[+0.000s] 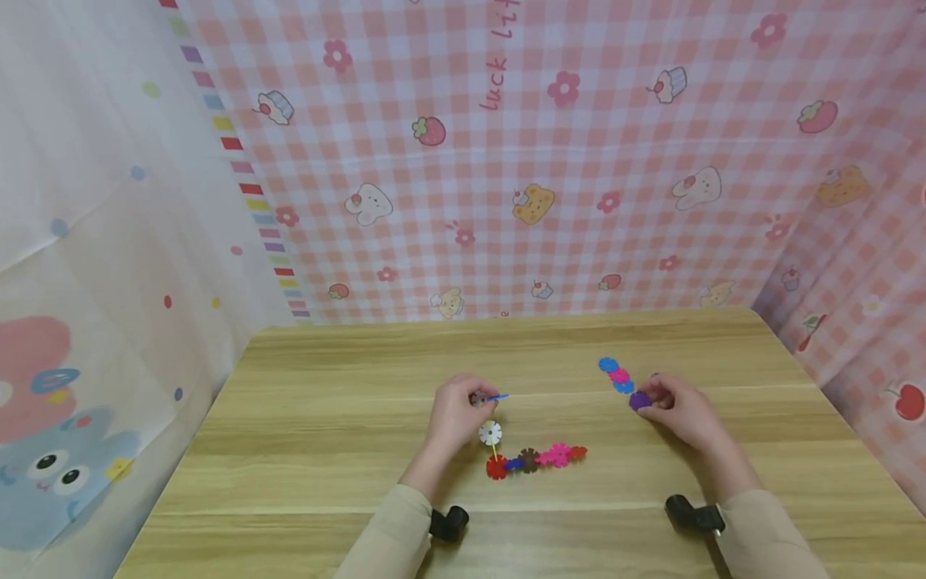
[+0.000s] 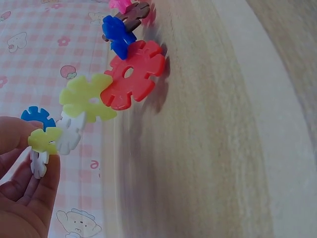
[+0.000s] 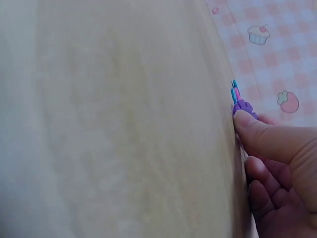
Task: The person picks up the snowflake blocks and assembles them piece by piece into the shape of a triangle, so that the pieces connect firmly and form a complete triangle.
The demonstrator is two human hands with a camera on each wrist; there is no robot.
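My left hand point(image 1: 456, 412) pinches the end of a chain of interlocking snowflake discs. A blue disc point(image 2: 37, 117), a small yellow disc point(image 2: 43, 140) and a white disc point(image 2: 38, 164) show at its fingers in the left wrist view. From there the chain runs through another white disc point(image 1: 490, 433) and a yellow one point(image 2: 85, 97) to a red disc point(image 1: 497, 467), then blue, brown point(image 1: 529, 460), pink point(image 1: 559, 454) and red. My right hand point(image 1: 683, 412) pinches a purple disc point(image 1: 640, 400) between thumb and fingers, low over the table. Beyond it lie linked blue point(image 1: 608, 364) and pink discs point(image 1: 619, 375).
The wood-grain table point(image 1: 311, 450) backs onto a pink checked curtain point(image 1: 463, 177), with white cloth point(image 1: 130, 201) at the left. A black camera mount point(image 1: 450, 524) sits at the left wrist and another mount point(image 1: 693, 515) at the right.
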